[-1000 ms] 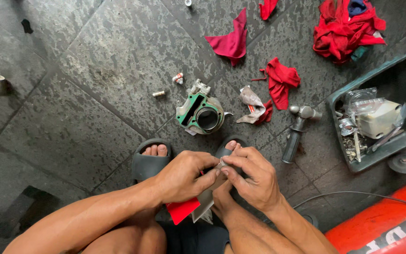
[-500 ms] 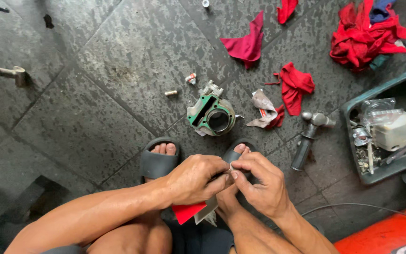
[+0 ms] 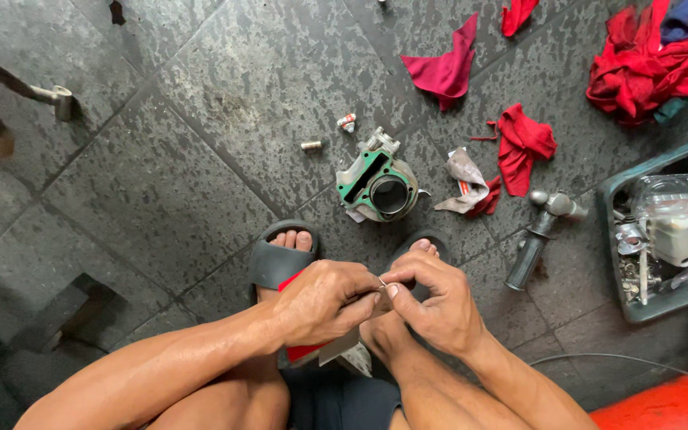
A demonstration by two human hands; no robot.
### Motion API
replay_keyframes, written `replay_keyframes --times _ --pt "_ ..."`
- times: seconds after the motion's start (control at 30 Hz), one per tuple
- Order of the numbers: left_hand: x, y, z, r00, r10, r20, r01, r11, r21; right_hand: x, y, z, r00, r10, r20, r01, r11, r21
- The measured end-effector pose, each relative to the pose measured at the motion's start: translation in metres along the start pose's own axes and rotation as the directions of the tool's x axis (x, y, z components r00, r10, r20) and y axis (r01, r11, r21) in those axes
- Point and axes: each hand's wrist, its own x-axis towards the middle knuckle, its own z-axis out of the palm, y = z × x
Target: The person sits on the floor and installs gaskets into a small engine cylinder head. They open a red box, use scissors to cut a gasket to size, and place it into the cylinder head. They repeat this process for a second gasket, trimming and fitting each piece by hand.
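Metal ring (image 3: 381, 282), thin and small, sits pinched between both grips, fingertips of left hand (image 3: 324, 301) and right hand (image 3: 433, 301) meeting on it, neither nearer. Red-and-grey packet (image 3: 322, 352) hangs just below grips. Engine cylinder (image 3: 379, 186) lies ahead on floor (image 3: 161, 175), beyond the sandalled toes.

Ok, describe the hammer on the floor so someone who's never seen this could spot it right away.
Find the green tray at the right edge of the dark tiled floor. Just left of it lies the hammer, angled, head up toward the red rags. It is the only tool with a shiny metal head and a dark ribbed grip.
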Motion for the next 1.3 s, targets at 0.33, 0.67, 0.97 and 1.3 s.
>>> replay_keyframes --times 0.33,0.67,0.97,1.3 --pt "0.006 -0.001 -0.007 0.982 -0.189 0.026 0.191 0.975 -0.118 -0.013 0.017 0.002 0.958 0.263 0.115 -0.287 0.891 0.351" --pt "0.008 -0.006 -0.009 0.957 -0.271 0.100 0.288 0.922 -0.259 -0.014 0.018 0.008 0.944 0.324 0.069 -0.316 0.817 0.482" --pt "0.011 -0.006 -0.011 0.961 -0.227 0.157 0.260 0.934 -0.243 -0.010 -0.001 -0.006 0.980 0.190 0.057 -0.197 0.967 0.159" --pt "0.014 -0.001 -0.014 0.934 -0.169 0.315 0.172 0.985 0.021 -0.012 -0.002 -0.004 0.996 0.014 0.092 -0.025 0.992 0.124"
